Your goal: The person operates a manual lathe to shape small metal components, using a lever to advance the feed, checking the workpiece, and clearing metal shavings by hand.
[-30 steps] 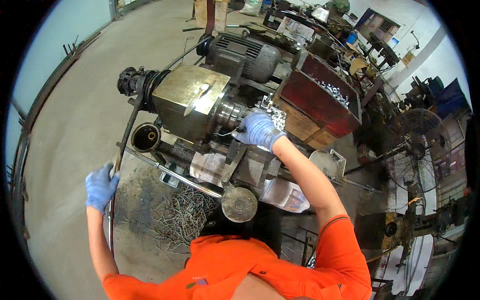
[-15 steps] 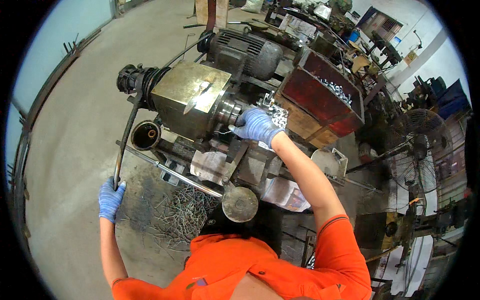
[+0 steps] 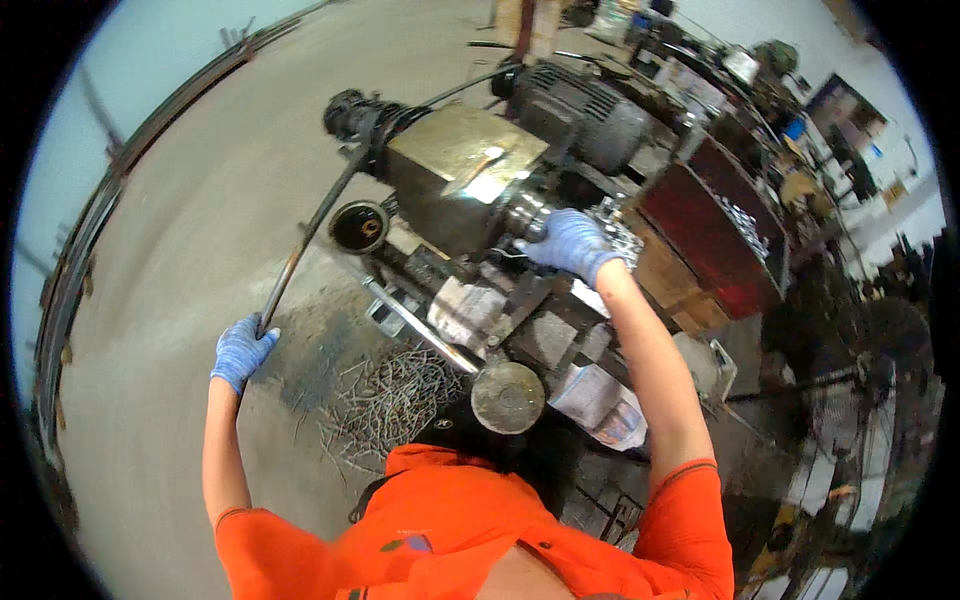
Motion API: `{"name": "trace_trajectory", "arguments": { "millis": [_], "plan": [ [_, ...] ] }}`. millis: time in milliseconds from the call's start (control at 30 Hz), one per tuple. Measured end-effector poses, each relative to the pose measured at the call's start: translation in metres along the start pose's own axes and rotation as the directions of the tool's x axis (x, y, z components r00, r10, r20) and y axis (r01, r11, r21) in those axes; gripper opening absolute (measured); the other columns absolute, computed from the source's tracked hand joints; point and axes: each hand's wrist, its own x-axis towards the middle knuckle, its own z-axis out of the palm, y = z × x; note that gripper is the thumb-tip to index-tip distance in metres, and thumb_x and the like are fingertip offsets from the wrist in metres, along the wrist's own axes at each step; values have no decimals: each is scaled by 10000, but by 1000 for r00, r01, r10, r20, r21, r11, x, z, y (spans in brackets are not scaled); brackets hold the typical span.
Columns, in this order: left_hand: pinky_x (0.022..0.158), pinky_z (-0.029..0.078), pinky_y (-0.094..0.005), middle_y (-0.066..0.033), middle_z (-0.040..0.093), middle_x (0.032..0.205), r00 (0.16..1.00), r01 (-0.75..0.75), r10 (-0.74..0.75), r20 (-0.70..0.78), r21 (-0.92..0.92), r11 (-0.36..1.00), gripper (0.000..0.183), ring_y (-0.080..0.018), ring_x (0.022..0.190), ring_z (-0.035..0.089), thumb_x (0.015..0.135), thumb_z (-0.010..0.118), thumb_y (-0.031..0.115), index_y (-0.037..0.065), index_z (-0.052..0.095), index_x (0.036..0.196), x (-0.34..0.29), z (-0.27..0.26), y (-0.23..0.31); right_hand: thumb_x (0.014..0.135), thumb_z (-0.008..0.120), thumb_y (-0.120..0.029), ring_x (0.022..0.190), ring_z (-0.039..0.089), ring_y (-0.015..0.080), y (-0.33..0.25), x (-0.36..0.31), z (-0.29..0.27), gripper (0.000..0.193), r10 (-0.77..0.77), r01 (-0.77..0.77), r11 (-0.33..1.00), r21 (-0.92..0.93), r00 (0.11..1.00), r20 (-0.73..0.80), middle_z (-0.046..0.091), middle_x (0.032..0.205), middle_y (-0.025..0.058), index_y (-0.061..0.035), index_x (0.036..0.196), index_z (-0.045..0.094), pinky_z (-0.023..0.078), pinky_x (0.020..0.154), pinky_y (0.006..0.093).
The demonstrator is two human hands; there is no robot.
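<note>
My left hand (image 3: 242,352), in a blue-and-white knitted glove, is wrapped round a long metal lever (image 3: 290,265). The lever slants up to the rear end of a machine headstock (image 3: 460,160) with a shiny, oily top. At the headstock's other end, the gloved right hand (image 3: 572,245) rests against the round steel chuck (image 3: 525,213). Its fingers are curled, and whatever lies inside them is hidden. A thin curl of wire or metal (image 3: 508,252) shows beside the thumb. In front, a bright bar handle (image 3: 425,330) runs down to a round metal disc (image 3: 507,397).
A red metal bin (image 3: 700,235) holds small shiny parts beyond my right hand. Behind the headstock sits a ribbed motor (image 3: 580,115). Metal shavings (image 3: 390,405) heap on the floor. An open round pot (image 3: 359,228) stands beside the headstock, and a blurred fan (image 3: 850,330) at right.
The view has turned, so the machine appears farther right and more tilted. The lever slants more, with my left hand still round it. My right hand remains at the chuck.
</note>
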Motion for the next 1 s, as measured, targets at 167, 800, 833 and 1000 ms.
{"name": "trace_trajectory", "arguments": {
  "millis": [167, 800, 833, 1000],
  "plan": [
    [724, 478, -456, -178, 645, 821, 988, 145, -143, -54, 40, 989, 361, -357, 806, 624, 786, 593, 417, 70, 611, 884, -35, 13, -21, 689, 666, -549, 768, 639, 355, 1, -7, 9, 559, -44, 46, 999, 9, 986, -159, 644, 776, 227, -2, 804, 677, 503, 715, 411],
    [594, 493, -442, -121, 660, 739, 843, 346, -179, -507, 257, 902, 135, -311, 672, 654, 794, 536, 256, 147, 608, 830, 120, -8, -116, 667, 775, -355, 584, 630, 289, 22, 9, 46, 368, 29, 7, 996, 94, 928, -372, 639, 629, 164, -2, 644, 674, 494, 641, 358],
    [607, 494, -440, -121, 662, 750, 816, 405, -260, -516, 190, 894, 146, -308, 685, 656, 790, 540, 271, 153, 613, 835, 114, -6, -109, 672, 772, -352, 587, 630, 286, 26, 9, 49, 369, 42, 3, 992, 124, 935, -352, 640, 633, 165, 2, 646, 673, 493, 640, 357],
    [627, 496, -432, -120, 664, 749, 792, 452, -370, -486, 60, 890, 173, -301, 717, 660, 782, 555, 303, 154, 630, 829, 56, 11, -62, 693, 764, -339, 578, 622, 270, 16, 3, 45, 367, 70, 19, 969, 245, 935, -348, 645, 650, 172, 15, 662, 671, 486, 630, 354]
  ]
}}
